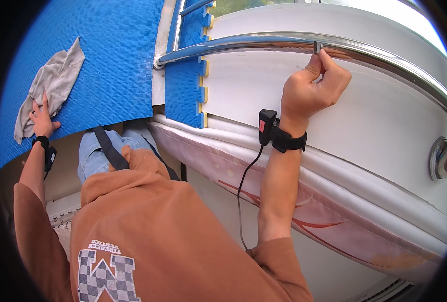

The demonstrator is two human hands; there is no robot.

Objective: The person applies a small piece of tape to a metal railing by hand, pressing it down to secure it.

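Note:
My left hand (43,120) lies with its fingers spread on the lower part of a crumpled grey cloth (59,75), which rests on a blue textured foam mat (115,55). On the right, my right hand (316,83) is raised to a shiny metal rail (263,42). Thumb and forefinger pinch a small dark flat piece (316,48) against the rail's side. Its exact kind is too small to make out, and the fingertips partly cover it.
A strip of blue mat with toothed, yellow-backed edges (185,95) lies beside the white ledge (243,85). Pinkish padded fabric (304,201) hangs below it. A round metal rail mount (441,158) stands at right. A black cable (241,196) trails from my right wrist device (267,126).

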